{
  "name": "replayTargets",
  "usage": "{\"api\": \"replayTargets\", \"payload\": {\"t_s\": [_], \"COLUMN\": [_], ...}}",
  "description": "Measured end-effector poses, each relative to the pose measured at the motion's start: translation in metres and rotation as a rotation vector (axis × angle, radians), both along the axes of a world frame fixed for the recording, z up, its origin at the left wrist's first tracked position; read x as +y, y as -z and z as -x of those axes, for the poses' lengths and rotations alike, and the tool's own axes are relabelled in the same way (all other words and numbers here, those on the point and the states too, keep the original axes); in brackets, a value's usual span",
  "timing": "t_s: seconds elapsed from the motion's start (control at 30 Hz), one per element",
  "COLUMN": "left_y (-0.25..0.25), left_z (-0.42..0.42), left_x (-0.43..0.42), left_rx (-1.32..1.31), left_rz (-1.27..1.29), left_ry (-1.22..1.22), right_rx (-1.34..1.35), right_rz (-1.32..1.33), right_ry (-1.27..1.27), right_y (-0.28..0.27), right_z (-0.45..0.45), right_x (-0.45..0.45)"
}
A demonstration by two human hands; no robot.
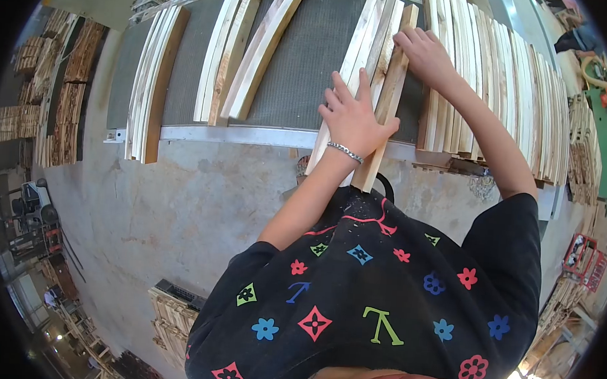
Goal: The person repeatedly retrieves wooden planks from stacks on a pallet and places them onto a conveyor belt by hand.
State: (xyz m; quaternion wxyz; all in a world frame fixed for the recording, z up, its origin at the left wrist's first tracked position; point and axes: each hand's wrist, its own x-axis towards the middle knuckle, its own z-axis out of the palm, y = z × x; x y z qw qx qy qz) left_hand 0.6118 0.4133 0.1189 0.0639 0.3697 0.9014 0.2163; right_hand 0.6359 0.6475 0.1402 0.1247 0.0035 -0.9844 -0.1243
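Note:
A small group of pale wooden strips (pixel 357 51) lies across the belt in front of me, their near ends hanging over its metal edge. My left hand (pixel 356 120), a chain bracelet at its wrist, lies across these strips with fingers spread and thumb out to the right. The rightmost wooden strip (pixel 394 77) is browner and sits against the others at a slight angle. Near its far end, my right hand (pixel 426 57) has its fingers bent over the strip's edge. Part of the strips is hidden beneath my left hand.
A long row of wooden strips (pixel 487 82) stands side by side on the right of the dark belt (pixel 303 73). Further groups (pixel 157 79) lie to the left. Stacked wood (pixel 71 109) is at far left, a crate (pixel 174 306) below, and a red box (pixel 581 259) at right.

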Motion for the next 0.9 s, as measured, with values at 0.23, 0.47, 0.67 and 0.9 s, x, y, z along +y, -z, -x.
{"api": "replayTargets", "payload": {"t_s": [0.23,0.47,0.67,0.9], "left_y": [0.015,0.023,0.021,0.012], "left_z": [0.006,-0.001,-0.001,-0.003], "left_x": [0.004,0.007,0.008,0.007], "left_rx": [0.099,0.184,0.182,0.163], "left_rz": [-0.009,-0.033,-0.018,0.023], "left_ry": [0.021,0.013,0.023,0.021], "right_rx": [0.228,0.183,0.252,0.241], "right_rz": [0.495,0.71,0.653,0.69], "right_ry": [0.152,0.285,0.211,0.2], "right_y": [0.04,0.026,0.035,0.035], "right_z": [0.006,-0.023,-0.029,-0.036], "right_x": [-0.019,-0.06,-0.067,-0.072]}}
